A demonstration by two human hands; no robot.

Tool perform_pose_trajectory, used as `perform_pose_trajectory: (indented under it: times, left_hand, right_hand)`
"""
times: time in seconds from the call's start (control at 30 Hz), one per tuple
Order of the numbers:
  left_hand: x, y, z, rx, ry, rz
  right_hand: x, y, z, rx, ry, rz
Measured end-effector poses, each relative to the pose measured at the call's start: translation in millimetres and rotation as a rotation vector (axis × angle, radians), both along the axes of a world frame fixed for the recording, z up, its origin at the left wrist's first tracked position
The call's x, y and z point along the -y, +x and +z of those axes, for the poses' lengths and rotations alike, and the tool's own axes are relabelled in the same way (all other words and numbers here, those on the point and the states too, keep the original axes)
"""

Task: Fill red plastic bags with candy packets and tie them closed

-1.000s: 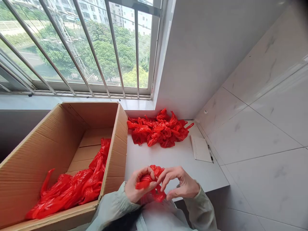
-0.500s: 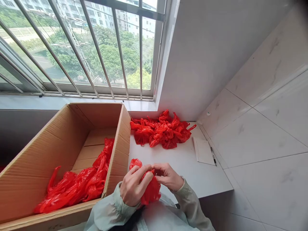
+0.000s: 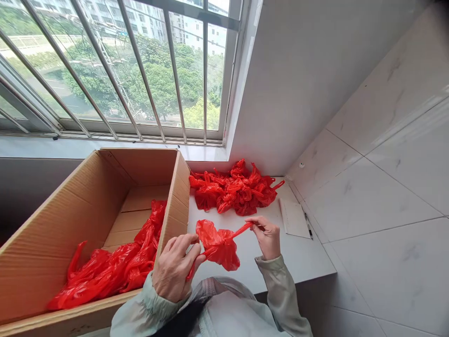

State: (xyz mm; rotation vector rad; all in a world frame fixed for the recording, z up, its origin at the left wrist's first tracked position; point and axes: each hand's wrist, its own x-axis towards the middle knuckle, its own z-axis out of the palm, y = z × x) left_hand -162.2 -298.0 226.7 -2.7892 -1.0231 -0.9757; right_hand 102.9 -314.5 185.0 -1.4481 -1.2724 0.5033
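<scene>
A red plastic bag point(image 3: 220, 245) is stretched between my two hands above the near part of the white table. My left hand point(image 3: 177, 269) is closed on one twisted end of it, beside the box's right wall. With its fingers pinched, my right hand point(image 3: 267, 236) pulls the other end out to the right. The bag's middle is bunched, with a knot-like gather near its right side. Farther back on the table lies a pile of red plastic bags point(image 3: 242, 189), crumpled and bunched. More red bags point(image 3: 115, 264), long and loose, lie inside the cardboard box.
The open cardboard box point(image 3: 82, 201) stands at the left, its right wall bordering the white table point(image 3: 305, 262). A notepad point(image 3: 293, 217) with a pen point(image 3: 308, 226) lies at the table's right, near the tiled wall point(image 3: 389, 187). Behind is a barred window point(image 3: 140, 75).
My hands have moved apart, the left one leftward and the right one rightward. The red bag that was bunched between them is now drawn out by its two ends.
</scene>
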Motion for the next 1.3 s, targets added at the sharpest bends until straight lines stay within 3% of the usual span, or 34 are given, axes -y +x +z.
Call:
perform_pose_trajectory:
  times: [0.13,0.23,0.33,0.43,0.57,0.67,0.73,0.8,0.93,1.03,1.13,1.2,1.3]
  left_hand:
    - [8,-17,-13.0,0.027,-0.249,0.063]
    - [11,-27,-13.7,0.178,-0.552,0.054]
    - [10,-29,0.1,0.33,-0.881,-0.04]
    - [10,-17,16.3,0.393,-1.023,-0.15]
    - [16,0,22.7,0.425,-0.993,-0.295]
    - [22,0,17.3,0.439,-0.935,-0.279]
    - [26,-6,11.3,0.433,-0.813,-0.162]
    - [30,-11,5.3,0.401,-0.659,-0.036]
    - [32,-20,5.5,0.31,-0.513,-0.045]
    - [27,-39,25.1,0.277,-0.43,0.025]
    - [18,-73,56.8,0.265,-0.447,0.178]
    - [11,-99,77.1,0.299,-0.509,0.364]
    - [-6,-136,95.1,0.336,-0.403,0.774]
  right_hand:
    - [-11,12,-45.6,-0.201,-0.219,-0.081]
    - [-5,28,-62.0,-0.271,-0.399,0.06]
    - [8,40,-53.0,-0.205,-0.603,0.359]
    - [14,26,-32.2,-0.031,-0.696,0.572]
    - [12,-36,-15.3,0.058,-0.451,0.784]
    - [13,-75,-5.7,0.139,-0.355,0.718]
    - [16,-83,6.6,0.238,-0.292,0.655]
    - [19,-82,24.3,0.344,-0.218,0.691]
    - [19,-87,61.8,0.505,-0.003,0.791]
    - [16,-107,80.0,0.472,0.175,0.684]
    - [10,-121,89.9,0.29,0.268,0.505]
    - [5,-121,92.5,0.209,0.299,0.411]
    - [0,-110,85.6,0.21,0.282,0.367]
